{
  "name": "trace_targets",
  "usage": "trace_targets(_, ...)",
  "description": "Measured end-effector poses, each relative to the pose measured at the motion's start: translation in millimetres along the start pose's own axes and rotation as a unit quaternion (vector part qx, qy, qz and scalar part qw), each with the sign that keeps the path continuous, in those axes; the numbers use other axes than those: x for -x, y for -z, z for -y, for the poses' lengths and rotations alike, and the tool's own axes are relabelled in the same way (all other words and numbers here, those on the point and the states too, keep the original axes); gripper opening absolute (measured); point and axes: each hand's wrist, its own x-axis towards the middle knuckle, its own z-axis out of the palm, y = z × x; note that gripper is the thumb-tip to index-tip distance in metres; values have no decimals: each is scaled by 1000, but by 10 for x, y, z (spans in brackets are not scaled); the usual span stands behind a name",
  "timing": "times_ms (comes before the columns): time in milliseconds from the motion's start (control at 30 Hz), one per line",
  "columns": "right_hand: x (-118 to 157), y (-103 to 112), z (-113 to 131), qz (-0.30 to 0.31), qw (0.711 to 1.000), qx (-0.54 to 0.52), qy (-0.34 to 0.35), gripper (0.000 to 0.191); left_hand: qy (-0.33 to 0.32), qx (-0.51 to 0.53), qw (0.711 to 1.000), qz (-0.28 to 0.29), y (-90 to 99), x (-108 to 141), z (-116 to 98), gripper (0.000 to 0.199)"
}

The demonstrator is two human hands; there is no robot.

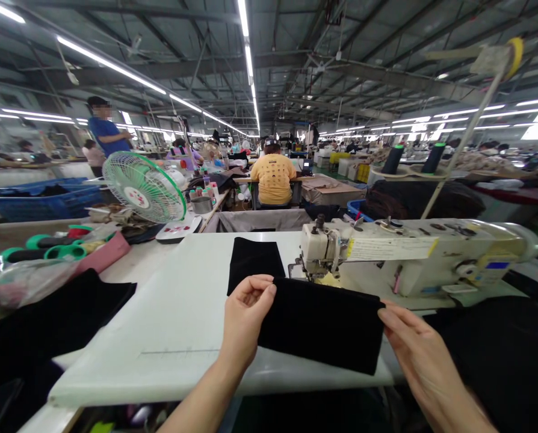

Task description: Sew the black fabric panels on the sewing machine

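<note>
While the left hand pinches a black fabric panel at lower centre, the right hand grips its opposite end. Another black piece, probably cloth, lies mid-frame beside the sewing machine

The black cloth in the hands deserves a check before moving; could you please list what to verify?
1. Left hand gripping the black cloth at its upper left corner: ok.
2. Right hand gripping its upper right corner: ok.
3. Black cloth spread between the hands: ok.
4. Second black piece clear of the held one: cannot tell, partly hidden.
5. Needle of the sewing machine raised: cannot tell, too small.
</note>
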Motion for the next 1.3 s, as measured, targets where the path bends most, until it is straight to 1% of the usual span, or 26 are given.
trace_targets(100, 10, -7, 29, 1, 1000, 1, -15, 39, 12, 16, 1000, -1, -18, -4, 6, 18)
trace_targets(200, 29, -18, 62, 5, 1000, 8, -9, 38, 19, 19, 1000, -4, -33, -8, 0, 18)
trace_targets(300, 38, -14, 65, 8, 1000, 21, 8, 37, 21, 20, 1000, -6, -47, -7, -11, 18)
trace_targets(433, 42, -3, 50, -6, 999, 32, 32, 38, 22, 29, 999, -14, -70, -1, -13, 18)
trace_targets(533, 44, -4, 57, -7, 998, 43, 47, 37, 27, 54, 998, -26, -83, -16, -2, 19)
trace_targets(600, 42, -2, 67, 0, 997, 51, 60, 36, 35, 76, 996, -22, -81, -39, 4, 23)
trace_targets(733, 63, -6, 112, 2, 992, 74, 103, 28, 60, 81, 995, -3, -60, -72, -6, 27)
trace_targets(867, 95, -58, 192, 18, 988, 78, 130, 21, 67, 63, 996, -18, -43, -91, -1, 28)
trace_targets(967, 88, -98, 228, 28, 989, 70, 129, 21, 77, 65, 995, -25, -43, -119, 17, 29)
trace_targets(1100, 68, -112, 211, 15, 992, 52, 116, 27, 96, 66, 993, -32, -55, -128, 5, 30)
trace_targets(1233, 25, -111, 175, 33, 994, 16, 99, 28, 106, 56, 992, -27, -39, -84, 32, 27)
trace_targets(1300, 26, -110, 184, 43, 994, -2, 96, 28, 95, 42, 994, -17, 3, -54, 49, 23)
